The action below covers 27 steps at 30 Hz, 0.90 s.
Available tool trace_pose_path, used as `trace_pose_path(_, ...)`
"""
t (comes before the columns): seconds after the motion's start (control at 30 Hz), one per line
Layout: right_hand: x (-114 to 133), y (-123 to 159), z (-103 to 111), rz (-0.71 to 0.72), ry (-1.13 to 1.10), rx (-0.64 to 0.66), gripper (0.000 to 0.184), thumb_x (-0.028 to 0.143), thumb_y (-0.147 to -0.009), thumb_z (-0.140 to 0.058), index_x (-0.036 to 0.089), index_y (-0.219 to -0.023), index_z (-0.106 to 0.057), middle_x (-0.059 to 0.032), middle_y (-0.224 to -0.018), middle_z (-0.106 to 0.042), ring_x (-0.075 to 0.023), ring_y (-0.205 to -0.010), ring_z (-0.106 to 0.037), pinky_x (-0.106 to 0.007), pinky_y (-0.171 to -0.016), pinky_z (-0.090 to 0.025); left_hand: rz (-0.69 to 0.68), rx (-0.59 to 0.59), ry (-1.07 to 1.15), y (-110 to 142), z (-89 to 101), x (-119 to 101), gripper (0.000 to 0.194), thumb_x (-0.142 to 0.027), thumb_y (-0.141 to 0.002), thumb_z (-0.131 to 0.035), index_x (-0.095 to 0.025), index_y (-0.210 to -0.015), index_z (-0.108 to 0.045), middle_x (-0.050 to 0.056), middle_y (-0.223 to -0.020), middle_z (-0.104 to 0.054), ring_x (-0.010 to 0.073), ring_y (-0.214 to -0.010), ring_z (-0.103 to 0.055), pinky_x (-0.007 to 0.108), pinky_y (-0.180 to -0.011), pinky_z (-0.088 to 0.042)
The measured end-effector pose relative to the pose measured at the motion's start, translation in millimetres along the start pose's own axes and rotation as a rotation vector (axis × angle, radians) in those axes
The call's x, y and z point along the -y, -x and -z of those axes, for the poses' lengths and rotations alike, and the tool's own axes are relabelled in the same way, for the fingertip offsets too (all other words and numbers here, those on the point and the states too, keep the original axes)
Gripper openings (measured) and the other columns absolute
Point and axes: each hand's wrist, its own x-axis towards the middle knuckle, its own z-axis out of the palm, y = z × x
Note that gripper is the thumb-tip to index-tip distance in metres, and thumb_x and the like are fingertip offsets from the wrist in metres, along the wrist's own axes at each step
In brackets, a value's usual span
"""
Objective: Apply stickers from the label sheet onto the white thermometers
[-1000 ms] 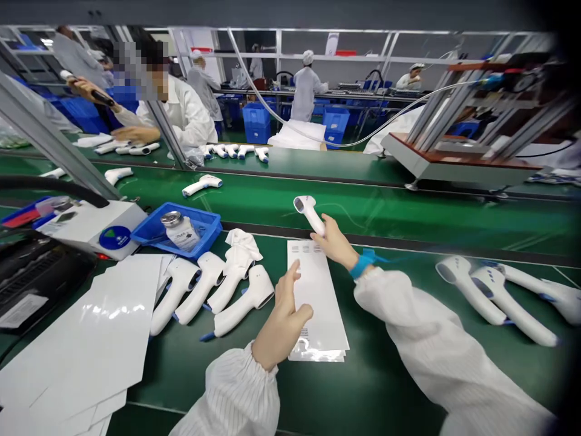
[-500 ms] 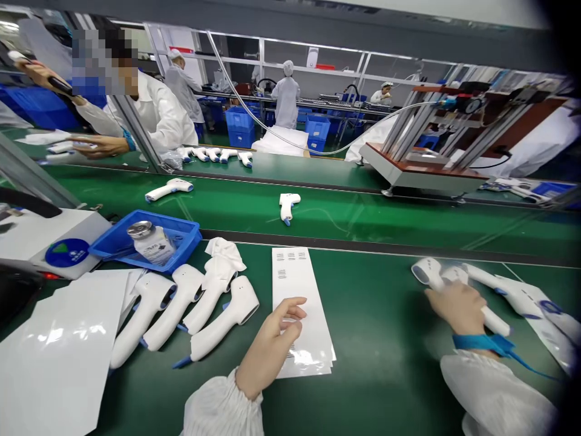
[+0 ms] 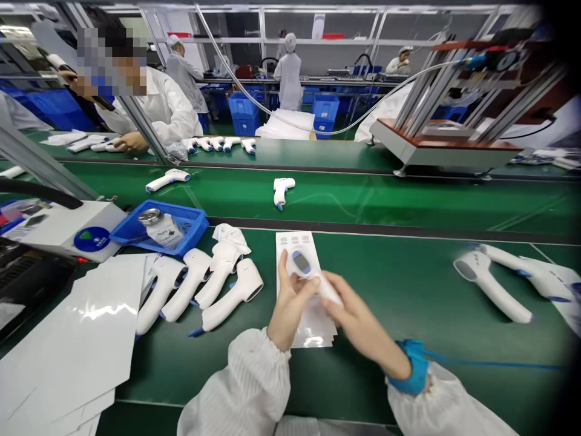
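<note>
A white infrared thermometer (image 3: 301, 263) with a small grey screen is held between my two hands, above the label sheets. My left hand (image 3: 289, 306) grips its head end, thumb and fingers on either side. My right hand (image 3: 356, 315), with a blue strap at the wrist, has its fingers closed round the handle. Below lies a stack of white label sheets (image 3: 295, 240) with printed marks near the top. Another white thermometer (image 3: 494, 287) rests on the green table to the right. Several more thermometers (image 3: 233, 293) lie in a row to the left, one partly wrapped in white material.
A blue tray (image 3: 193, 237) with a metal-lidded jar stands at the left, near a white device (image 3: 86, 227). Glossy white sheets (image 3: 86, 321) cover the left front. Beyond runs a green conveyor (image 3: 345, 191) carrying thermometers. A co-worker (image 3: 167, 100) sits across; a press (image 3: 445, 142) stands far right.
My right hand has brought a thermometer from the right to the middle. My left hand has closed on it too. The view has shifted slightly, and the co-worker's hands have moved.
</note>
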Motion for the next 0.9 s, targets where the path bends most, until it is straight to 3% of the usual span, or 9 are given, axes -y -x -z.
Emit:
trace_pose_path(0.07,11,13,-35,-0.125,-0.27,0.24,0.049,0.041,-0.083,-0.064,0.024,-0.127,-0.051,-0.0057,-0.111,-0.06,-0.0166,-0.083,-0.061,-0.031,-0.076,-0.051,-0.103,-0.137,0.075,2,4.2,-11,0.083,-0.025,-0.085,-0.064,-0.036,-0.149,-0.012,0.003,-0.105,-0.061,0.0185,-0.093,-0.066,0.039,-0.089,-0.052)
trace_pose_path(0.13,15,25,-51,-0.291,-0.457,0.44,0.047,0.039,-0.079,-0.069,0.022,-0.12,-0.056,-0.0066,-0.114,-0.059,-0.0165,-0.088,-0.063,-0.033,-0.084,-0.051,-0.176,-0.245,0.02,6,14.9,-21,0.079,-0.023,-0.084,-0.063,-0.039,-0.147,-0.018,0.0,-0.095,-0.057,0.0167,-0.08,-0.066,0.035,-0.073,-0.058)
trace_pose_path(0.23,11,34,-49,-0.405,-0.296,0.636,0.042,0.034,-0.079,-0.07,0.02,-0.116,-0.059,-0.0074,-0.109,-0.065,-0.0184,-0.09,-0.065,-0.035,-0.085,-0.052,-0.145,-0.233,-0.14,12,35.7,-26,0.078,-0.024,-0.083,-0.064,-0.041,-0.146,-0.022,-0.002,-0.09,-0.053,0.0191,-0.082,-0.066,0.034,-0.062,-0.06)
trace_pose_path(0.3,5,31,-40,-0.254,0.046,0.555,0.027,0.029,-0.085,-0.062,0.02,-0.111,-0.064,-0.007,-0.1,-0.069,-0.0203,-0.091,-0.065,-0.037,-0.085,-0.051,-0.066,-0.179,-0.196,15,46.3,-22,0.075,-0.026,-0.084,-0.064,-0.041,-0.145,-0.024,0.0,-0.097,-0.055,0.0217,-0.094,-0.067,0.037,-0.072,-0.061)
trace_pose_path(0.37,-3,21,-33,0.011,0.378,0.311,0.019,0.023,-0.09,-0.054,0.021,-0.103,-0.068,-0.0085,-0.104,-0.069,-0.0235,-0.1,-0.062,-0.041,-0.09,-0.048,-0.006,-0.138,-0.196,16,51.7,-14,0.07,-0.028,-0.086,-0.062,-0.042,-0.144,-0.026,0.003,-0.115,-0.055,0.0225,-0.103,-0.066,0.039,-0.085,-0.058)
trace_pose_path(0.47,-17,5,-29,0.264,0.607,0.063,0.018,0.019,-0.091,-0.054,0.023,-0.096,-0.071,-0.0096,-0.112,-0.067,-0.0266,-0.107,-0.058,-0.045,-0.091,-0.047,0.003,-0.091,-0.199,18,52.6,0,0.064,-0.031,-0.088,-0.061,-0.043,-0.143,-0.029,0.004,-0.144,-0.041,0.0232,-0.111,-0.063,0.041,-0.097,-0.051)
trace_pose_path(0.53,-23,-2,-29,0.299,0.63,0.056,0.019,0.018,-0.091,-0.055,0.024,-0.091,-0.072,-0.0078,-0.108,-0.068,-0.0258,-0.102,-0.059,-0.044,-0.086,-0.049,-0.008,-0.076,-0.224,19,51.5,5,0.064,-0.031,-0.089,-0.059,-0.042,-0.144,-0.028,0.005,-0.15,-0.035,0.0239,-0.115,-0.061,0.042,-0.101,-0.048)
trace_pose_path(0.77,-30,-8,-38,0.24,0.641,0.025,0.013,0.021,-0.089,-0.059,0.025,-0.085,-0.071,-0.004,-0.105,-0.07,-0.0249,-0.1,-0.061,-0.043,-0.084,-0.044,-0.042,-0.083,-0.323,21,46.6,8,0.065,-0.028,-0.09,-0.056,-0.037,-0.146,-0.025,0.005,-0.15,-0.037,0.0224,-0.115,-0.061,0.036,-0.1,-0.047)
trace_pose_path(0.9,-24,-8,-42,0.224,0.611,0.024,0.011,0.014,-0.082,-0.063,0.022,-0.076,-0.064,-0.0033,-0.095,-0.069,-0.0242,-0.095,-0.059,-0.042,-0.084,-0.043,-0.044,-0.071,-0.358,21,44.7,8,0.065,-0.026,-0.09,-0.055,-0.035,-0.147,-0.024,0.005,-0.152,-0.036,0.0222,-0.116,-0.06,0.035,-0.1,-0.046)
